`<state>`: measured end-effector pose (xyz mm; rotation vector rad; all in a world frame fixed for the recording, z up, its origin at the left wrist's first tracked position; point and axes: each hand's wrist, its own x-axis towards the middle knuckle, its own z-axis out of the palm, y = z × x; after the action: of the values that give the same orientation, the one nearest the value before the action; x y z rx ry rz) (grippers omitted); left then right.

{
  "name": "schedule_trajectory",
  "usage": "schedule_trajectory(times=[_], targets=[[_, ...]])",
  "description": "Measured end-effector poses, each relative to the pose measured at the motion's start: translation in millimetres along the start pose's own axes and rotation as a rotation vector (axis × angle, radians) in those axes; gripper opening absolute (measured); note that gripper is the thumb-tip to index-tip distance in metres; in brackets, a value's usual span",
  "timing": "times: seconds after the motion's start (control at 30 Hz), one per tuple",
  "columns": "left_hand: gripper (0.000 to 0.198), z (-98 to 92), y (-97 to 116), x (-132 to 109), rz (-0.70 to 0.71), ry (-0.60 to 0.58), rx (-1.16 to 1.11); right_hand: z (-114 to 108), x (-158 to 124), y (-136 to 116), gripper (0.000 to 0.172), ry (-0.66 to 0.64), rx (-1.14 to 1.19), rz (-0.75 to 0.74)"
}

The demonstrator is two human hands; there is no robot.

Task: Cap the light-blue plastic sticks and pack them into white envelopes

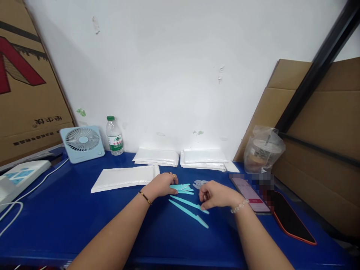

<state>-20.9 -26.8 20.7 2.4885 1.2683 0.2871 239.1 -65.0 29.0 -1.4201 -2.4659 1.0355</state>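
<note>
On the blue table, my left hand [163,184] has its fingers closed on the ends of several turquoise eyebrow razors [184,188], bunched together. My right hand [215,195] pinches the wide end of a single turquoise razor [185,201], which lies just in front of the bunch. Nearer to me, another loose turquoise razor [189,213] lies slanted on the table, touched by neither hand. Behind my right fingers is a small pile of clear plastic pieces [199,183], partly hidden by that hand.
A white padded envelope [120,177] lies left of my hands; two stacks of envelopes [156,156] [204,159] are by the wall. At left stand a fan [83,144], a bottle [114,138] and a power strip [22,174]. Phones [251,197] [294,217] and a bagged cup [263,152] are right.
</note>
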Motion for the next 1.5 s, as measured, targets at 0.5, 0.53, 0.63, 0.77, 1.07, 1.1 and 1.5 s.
schedule_trajectory(times=[0.5, 0.53, 0.63, 0.77, 1.07, 1.1, 1.5], targets=[[0.016, -1.5, 14, 1, 0.086, 0.031, -0.024, -6, 8, 1, 0.006, 0.317, -0.125, -0.012], [0.017, -3.9, 11, 0, 0.065, 0.034, -0.004, -8, 7, 4, 0.005, 0.349, -0.128, 0.025], [0.030, -10.6, 9, -3, 0.048, 0.066, 0.005, -10, 3, 3, 0.012, 0.377, -0.114, 0.062], [0.041, -9.7, 25, -10, 0.163, -0.051, -0.089, 0, -6, -19, 0.024, 0.005, -0.032, -0.017], [0.007, -3.4, 41, -13, 0.117, -0.166, -0.044, 13, 1, -27, 0.005, 0.141, -0.139, -0.061], [0.010, -7.2, 37, -13, 0.088, -0.134, -0.098, 10, 2, -25, 0.007, 0.223, -0.076, -0.076], [0.037, -23.4, 7, -3, 0.021, 0.253, -0.289, -10, 15, -1, 0.043, 0.775, 0.712, -0.104]])
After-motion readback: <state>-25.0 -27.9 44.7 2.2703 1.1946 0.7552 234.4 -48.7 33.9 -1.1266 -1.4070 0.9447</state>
